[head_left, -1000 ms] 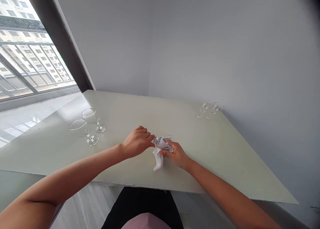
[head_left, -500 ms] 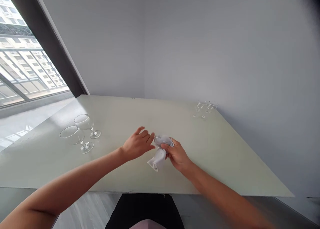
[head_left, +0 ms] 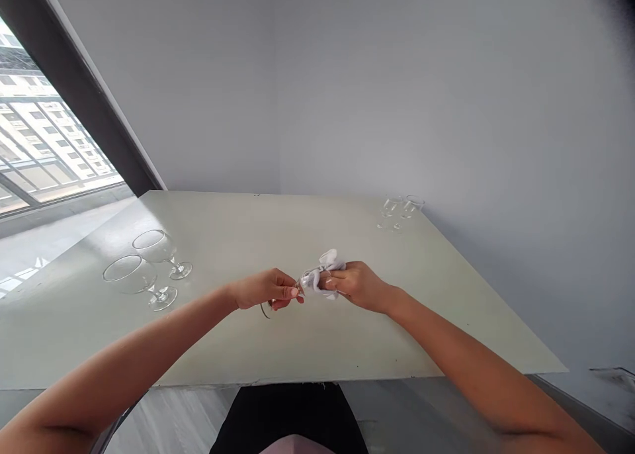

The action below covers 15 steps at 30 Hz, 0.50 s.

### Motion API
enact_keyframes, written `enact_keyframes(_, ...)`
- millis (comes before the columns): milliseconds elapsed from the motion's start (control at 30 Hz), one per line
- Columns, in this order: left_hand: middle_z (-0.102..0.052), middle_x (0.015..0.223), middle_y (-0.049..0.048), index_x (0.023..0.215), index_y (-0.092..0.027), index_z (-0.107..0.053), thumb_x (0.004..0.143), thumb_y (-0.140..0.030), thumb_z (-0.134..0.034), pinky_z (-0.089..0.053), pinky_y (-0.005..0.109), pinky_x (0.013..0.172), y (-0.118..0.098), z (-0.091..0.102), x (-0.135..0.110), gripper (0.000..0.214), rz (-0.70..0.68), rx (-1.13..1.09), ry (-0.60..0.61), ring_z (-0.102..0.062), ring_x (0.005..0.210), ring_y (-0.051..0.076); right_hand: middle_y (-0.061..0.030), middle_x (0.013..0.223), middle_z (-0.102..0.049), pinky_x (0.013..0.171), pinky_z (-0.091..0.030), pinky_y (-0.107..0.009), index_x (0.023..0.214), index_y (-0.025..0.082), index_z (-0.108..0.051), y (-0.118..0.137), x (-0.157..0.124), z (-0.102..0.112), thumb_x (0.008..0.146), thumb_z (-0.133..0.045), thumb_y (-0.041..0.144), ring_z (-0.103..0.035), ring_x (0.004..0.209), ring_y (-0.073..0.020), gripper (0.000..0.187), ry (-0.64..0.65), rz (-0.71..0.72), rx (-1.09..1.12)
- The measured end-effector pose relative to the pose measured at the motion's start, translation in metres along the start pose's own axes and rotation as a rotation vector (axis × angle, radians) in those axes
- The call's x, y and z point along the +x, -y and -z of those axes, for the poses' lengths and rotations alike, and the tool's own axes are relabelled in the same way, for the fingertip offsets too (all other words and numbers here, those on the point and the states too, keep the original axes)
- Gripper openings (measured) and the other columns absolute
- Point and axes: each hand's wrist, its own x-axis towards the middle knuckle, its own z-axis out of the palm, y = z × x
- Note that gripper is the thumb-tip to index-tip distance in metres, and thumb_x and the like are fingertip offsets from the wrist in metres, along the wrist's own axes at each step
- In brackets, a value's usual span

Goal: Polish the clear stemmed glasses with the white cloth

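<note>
Apartment-like room: plain grey walls (head_left: 397, 96), railing (head_left: 30, 99) and many-windowed building (head_left: 64, 134) outside.

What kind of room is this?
It looks like a plain room, perhaps in a flat: bare grey walls, a big pale table, and a window facing a building with many windows of its own.

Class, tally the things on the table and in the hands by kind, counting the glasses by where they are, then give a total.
Glasses standing at the left: 2
Glasses standing at the far right: 2
Held glass, in the left hand: 1
White cloth, in the right hand: 1
Total: 6
</note>
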Motion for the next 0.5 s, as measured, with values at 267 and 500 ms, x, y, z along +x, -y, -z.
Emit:
enact_keyframes(267,-0.042,0.05,-0.0022,0.062,-0.016,-0.053,0.077,-0.052,-0.045,-0.032,0.023,0.054,0.026,0.005,0.003,0.04,0.146,0.073,-0.368,-0.047,0.061,0.013,-0.0032,0.132,-0.046,0.08,-0.042,-0.036,0.124,0.025,-0.048,0.009,-0.015,0.017,0.087,-0.039,0.019,-0.052,0.104,-0.0235,0.038,-0.325,-0.309,-0.339)
enact_keyframes(500,-0.05,0.052,0.0004,0.054,-0.016,-0.05,0.072,-0.02,-0.045,-0.025,0.023,0.047,0.005,-0.026,0.018,0.019,0.082,0.791,-0.561,-0.042,0.047,0.011,-0.009,0.129,-0.048,0.097,-0.028,-0.047,0.123,0.018,-0.049,0.051,0.027,-0.013,0.086,-0.043,0.038,-0.039,0.114,-0.0288,0.042,-0.11,-0.07,-0.46)
